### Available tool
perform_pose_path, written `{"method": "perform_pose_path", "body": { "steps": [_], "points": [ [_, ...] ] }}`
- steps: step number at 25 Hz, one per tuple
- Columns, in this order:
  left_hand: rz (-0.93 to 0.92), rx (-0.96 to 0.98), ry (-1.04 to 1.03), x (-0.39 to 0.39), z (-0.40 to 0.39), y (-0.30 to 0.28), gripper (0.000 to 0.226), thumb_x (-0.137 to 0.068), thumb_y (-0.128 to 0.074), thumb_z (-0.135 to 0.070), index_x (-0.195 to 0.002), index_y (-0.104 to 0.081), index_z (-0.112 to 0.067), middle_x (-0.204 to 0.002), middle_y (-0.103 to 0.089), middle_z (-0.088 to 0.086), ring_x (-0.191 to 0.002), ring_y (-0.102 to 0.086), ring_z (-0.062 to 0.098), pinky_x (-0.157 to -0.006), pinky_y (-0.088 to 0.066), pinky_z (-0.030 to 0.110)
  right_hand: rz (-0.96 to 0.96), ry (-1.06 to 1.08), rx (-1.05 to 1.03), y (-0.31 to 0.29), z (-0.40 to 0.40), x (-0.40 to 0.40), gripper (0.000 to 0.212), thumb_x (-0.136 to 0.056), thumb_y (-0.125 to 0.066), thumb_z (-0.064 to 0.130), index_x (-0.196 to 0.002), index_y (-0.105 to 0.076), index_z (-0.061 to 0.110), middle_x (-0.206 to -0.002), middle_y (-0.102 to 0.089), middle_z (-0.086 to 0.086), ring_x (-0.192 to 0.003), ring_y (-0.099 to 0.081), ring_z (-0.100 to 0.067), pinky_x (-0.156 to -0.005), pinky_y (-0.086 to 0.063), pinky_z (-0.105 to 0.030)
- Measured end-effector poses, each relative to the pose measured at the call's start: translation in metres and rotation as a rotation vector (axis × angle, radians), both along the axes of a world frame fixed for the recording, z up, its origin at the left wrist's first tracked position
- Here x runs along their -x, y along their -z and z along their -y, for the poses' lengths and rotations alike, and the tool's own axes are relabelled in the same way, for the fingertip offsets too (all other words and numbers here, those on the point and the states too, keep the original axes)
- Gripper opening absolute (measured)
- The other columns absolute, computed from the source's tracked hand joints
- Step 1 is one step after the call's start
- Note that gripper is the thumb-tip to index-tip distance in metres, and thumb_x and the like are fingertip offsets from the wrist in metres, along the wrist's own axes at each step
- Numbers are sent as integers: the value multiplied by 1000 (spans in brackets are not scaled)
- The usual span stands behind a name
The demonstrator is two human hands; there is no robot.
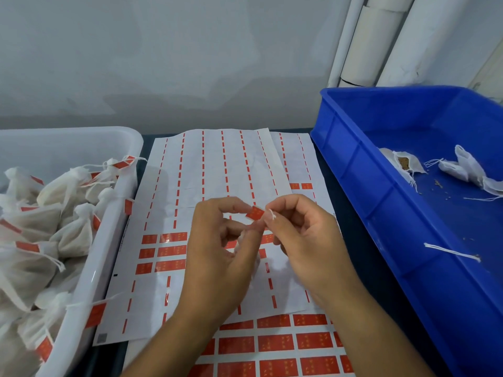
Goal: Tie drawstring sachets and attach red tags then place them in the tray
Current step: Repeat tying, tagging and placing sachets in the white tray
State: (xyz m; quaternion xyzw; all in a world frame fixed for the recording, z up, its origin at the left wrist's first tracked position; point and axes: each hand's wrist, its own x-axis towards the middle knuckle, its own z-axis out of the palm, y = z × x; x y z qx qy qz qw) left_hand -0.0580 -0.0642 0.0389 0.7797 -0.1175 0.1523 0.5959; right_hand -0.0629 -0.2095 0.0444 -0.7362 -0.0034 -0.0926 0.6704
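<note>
Hovering mid-table over the sticker sheets between white tray left and blue bin right, left hand pinching red tag, right hand pinching drawstring.

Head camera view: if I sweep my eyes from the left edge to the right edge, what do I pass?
White tray of tagged sachets → sticker sheet → left hand → red tag → right hand pinching a white string → blue crate → untied sachets.
</note>
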Motion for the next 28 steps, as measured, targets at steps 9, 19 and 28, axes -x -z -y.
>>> {"method": "perform_pose_path", "body": {
  "steps": [9,19,28],
  "points": [
    [36,-103,-164,1,2,2,16,-81,-64,-44,-95,-69,-40,-92,-63,-15,-90,-60,4,-75,-50,7,21,87,-99,3,-4,-1,18,-89,-79,28,-87,-65,37,-87,-75,6,-86,-75,-13,-69,-58,-17],
    [-119,-92,5,-7,0,0,14,-83,-57,-47,-88,-66,-37,-90,-62,-18,-91,-63,5,-75,-55,16,37,-121,152,1,9,-4,20,-96,-69,43,-113,-66,51,-110,-70,25,-104,-69,-4,-80,-60,-21],
    [-265,-41,122,1,4,-9,46,-78,-84,-8,-97,-59,-40,-91,-70,-12,-83,-73,16,-77,-61,26,143,14,89,-5,9,-2,9,-98,-64,35,-98,-70,42,-93,-76,12,-87,-75,-14,-68,-59,-22]
  ]
}}
